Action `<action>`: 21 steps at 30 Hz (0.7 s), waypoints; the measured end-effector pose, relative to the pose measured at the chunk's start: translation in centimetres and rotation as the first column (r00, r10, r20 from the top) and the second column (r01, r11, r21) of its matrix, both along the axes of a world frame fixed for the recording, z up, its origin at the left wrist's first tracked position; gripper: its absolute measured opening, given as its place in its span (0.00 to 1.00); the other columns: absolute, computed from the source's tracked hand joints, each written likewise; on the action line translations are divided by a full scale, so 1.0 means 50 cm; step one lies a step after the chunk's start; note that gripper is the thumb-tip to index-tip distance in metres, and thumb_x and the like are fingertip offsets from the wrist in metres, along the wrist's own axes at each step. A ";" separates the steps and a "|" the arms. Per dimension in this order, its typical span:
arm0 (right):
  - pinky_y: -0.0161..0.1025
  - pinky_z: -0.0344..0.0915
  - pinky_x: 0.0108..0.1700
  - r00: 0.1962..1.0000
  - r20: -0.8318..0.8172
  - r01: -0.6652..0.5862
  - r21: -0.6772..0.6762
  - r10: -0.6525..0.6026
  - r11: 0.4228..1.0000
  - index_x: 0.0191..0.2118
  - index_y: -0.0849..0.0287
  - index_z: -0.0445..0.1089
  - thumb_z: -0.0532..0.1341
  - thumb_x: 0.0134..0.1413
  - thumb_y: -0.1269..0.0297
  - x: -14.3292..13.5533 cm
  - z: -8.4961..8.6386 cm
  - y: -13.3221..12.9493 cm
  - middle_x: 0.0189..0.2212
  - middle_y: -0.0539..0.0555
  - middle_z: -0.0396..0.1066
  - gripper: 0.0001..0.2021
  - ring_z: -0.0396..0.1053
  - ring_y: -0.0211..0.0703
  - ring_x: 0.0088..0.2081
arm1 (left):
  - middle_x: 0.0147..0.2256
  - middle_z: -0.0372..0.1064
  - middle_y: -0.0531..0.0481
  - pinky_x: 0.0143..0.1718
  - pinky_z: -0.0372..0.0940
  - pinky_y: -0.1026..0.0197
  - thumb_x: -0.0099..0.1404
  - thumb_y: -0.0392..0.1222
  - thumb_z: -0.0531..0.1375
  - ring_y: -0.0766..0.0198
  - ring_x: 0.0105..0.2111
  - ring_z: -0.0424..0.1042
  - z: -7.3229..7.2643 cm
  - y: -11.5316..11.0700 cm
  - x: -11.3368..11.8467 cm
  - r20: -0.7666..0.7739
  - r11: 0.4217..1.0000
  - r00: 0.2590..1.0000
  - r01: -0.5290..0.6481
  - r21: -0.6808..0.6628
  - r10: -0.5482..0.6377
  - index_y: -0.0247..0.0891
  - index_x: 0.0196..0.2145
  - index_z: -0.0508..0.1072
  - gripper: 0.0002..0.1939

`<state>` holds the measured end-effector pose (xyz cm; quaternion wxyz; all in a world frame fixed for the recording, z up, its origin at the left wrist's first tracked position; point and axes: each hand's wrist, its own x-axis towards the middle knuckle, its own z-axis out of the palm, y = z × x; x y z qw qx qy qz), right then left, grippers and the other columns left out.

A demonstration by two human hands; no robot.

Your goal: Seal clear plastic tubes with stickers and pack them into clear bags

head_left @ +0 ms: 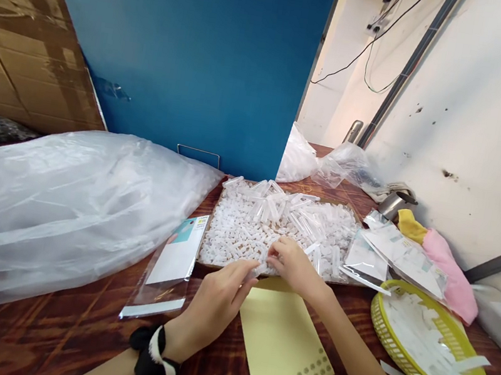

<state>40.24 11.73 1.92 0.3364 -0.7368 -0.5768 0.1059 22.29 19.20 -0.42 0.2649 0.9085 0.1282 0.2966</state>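
Observation:
My left hand (221, 294) pinches a small clear plastic piece (258, 271) at the near edge of a shallow cardboard tray (207, 265). My right hand (293, 264) is just beside it, fingers curled together over the tray; what they hold, if anything, is hidden. Many small white pieces (237, 226) fill the tray, and clear plastic tubes (271, 203) lie heaped on top toward the back. Below my hands, a yellow sheet (283, 338) with rows of round grey stickers lies on the table, partly under my right forearm.
A large translucent bag (71, 203) covers the left side. Clear packets with cards (175, 258) lie left of the tray, and more packets (367, 257) lie right. A yellow basket (376, 324) holds white strips. Behind stands a blue panel (181, 50); a metal cup (395, 205) is near the wall.

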 end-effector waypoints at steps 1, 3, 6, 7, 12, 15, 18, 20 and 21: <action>0.41 0.59 0.42 1.000 -0.008 0.008 0.020 -0.008 1.000 0.27 0.59 0.66 0.59 0.51 0.74 -0.002 0.003 -0.002 0.30 0.53 0.67 0.04 0.63 0.43 0.37 | 0.41 0.72 0.45 0.40 0.67 0.59 0.69 0.41 0.47 0.59 0.40 0.72 -0.003 0.000 0.000 0.003 1.000 1.000 -0.003 -0.012 0.003 0.40 0.48 0.66 0.13; 0.39 0.61 0.38 0.994 -0.109 0.038 0.070 -0.030 0.997 0.33 0.59 0.64 0.54 0.57 0.69 -0.005 0.010 -0.007 0.31 0.52 0.68 0.04 0.65 0.41 0.35 | 0.42 0.72 0.45 0.42 0.67 0.59 0.69 0.41 0.48 0.59 0.41 0.72 -0.007 0.001 0.000 0.019 0.999 1.000 -0.016 -0.046 0.017 0.40 0.48 0.66 0.13; 0.34 0.60 0.28 0.911 -0.410 0.103 0.151 -0.033 0.983 0.35 0.59 0.65 0.55 0.58 0.61 -0.013 0.019 -0.018 0.24 0.48 0.67 0.07 0.64 0.37 0.26 | 0.42 0.72 0.46 0.42 0.67 0.59 0.68 0.40 0.50 0.60 0.42 0.71 -0.011 0.003 0.003 0.054 0.995 0.998 -0.020 -0.101 0.026 0.41 0.48 0.67 0.13; 0.34 0.60 0.27 0.872 -0.488 0.115 0.172 -0.017 0.978 0.35 0.59 0.67 0.57 0.56 0.60 -0.017 0.021 -0.022 0.23 0.48 0.66 0.08 0.63 0.36 0.25 | 0.42 0.72 0.47 0.42 0.67 0.59 0.68 0.40 0.50 0.60 0.42 0.71 -0.011 0.003 0.004 0.062 0.992 0.998 -0.020 -0.121 0.027 0.42 0.49 0.68 0.13; 0.35 0.63 0.32 0.860 -0.504 0.027 0.194 0.076 0.981 0.40 0.57 0.74 0.59 0.55 0.59 -0.043 0.019 -0.037 0.29 0.50 0.70 0.12 0.65 0.37 0.28 | 0.44 0.72 0.47 0.47 0.65 0.58 0.67 0.41 0.52 0.60 0.45 0.70 -0.013 0.007 0.008 0.087 0.972 0.994 -0.039 -0.230 0.060 0.43 0.48 0.70 0.13; 0.38 0.65 0.37 0.888 -0.446 -0.019 0.205 0.111 0.979 0.42 0.56 0.74 0.58 0.56 0.60 -0.051 0.013 -0.040 0.33 0.52 0.72 0.11 0.68 0.40 0.34 | 0.45 0.71 0.48 0.48 0.64 0.59 0.67 0.41 0.53 0.60 0.46 0.70 -0.013 0.008 0.009 0.093 0.966 0.994 -0.026 -0.258 0.051 0.43 0.49 0.70 0.14; 0.35 0.64 0.35 0.834 -0.541 0.011 0.213 0.109 0.977 0.41 0.57 0.71 0.61 0.53 0.62 -0.054 0.008 -0.042 0.28 0.49 0.71 0.09 0.68 0.38 0.32 | 0.44 0.71 0.48 0.46 0.64 0.60 0.67 0.40 0.53 0.61 0.45 0.70 -0.013 0.008 0.009 0.088 0.966 0.996 -0.004 -0.260 0.028 0.43 0.49 0.70 0.13; 0.33 0.63 0.31 0.764 -0.637 0.040 0.209 0.105 0.977 0.37 0.58 0.68 0.63 0.51 0.62 -0.056 0.005 -0.043 0.24 0.46 0.68 0.08 0.67 0.36 0.28 | 0.44 0.71 0.48 0.46 0.64 0.61 0.68 0.40 0.53 0.62 0.45 0.69 -0.013 0.008 0.009 0.083 0.967 0.996 0.000 -0.255 0.022 0.42 0.48 0.70 0.13; 0.32 0.63 0.29 0.736 -0.669 0.050 0.202 0.101 0.978 0.34 0.58 0.67 0.64 0.50 0.62 -0.056 0.003 -0.043 0.23 0.45 0.68 0.08 0.67 0.35 0.26 | 0.43 0.71 0.48 0.46 0.64 0.61 0.68 0.40 0.53 0.62 0.45 0.70 -0.013 0.008 0.009 0.079 0.968 0.997 0.002 -0.251 0.019 0.42 0.48 0.70 0.13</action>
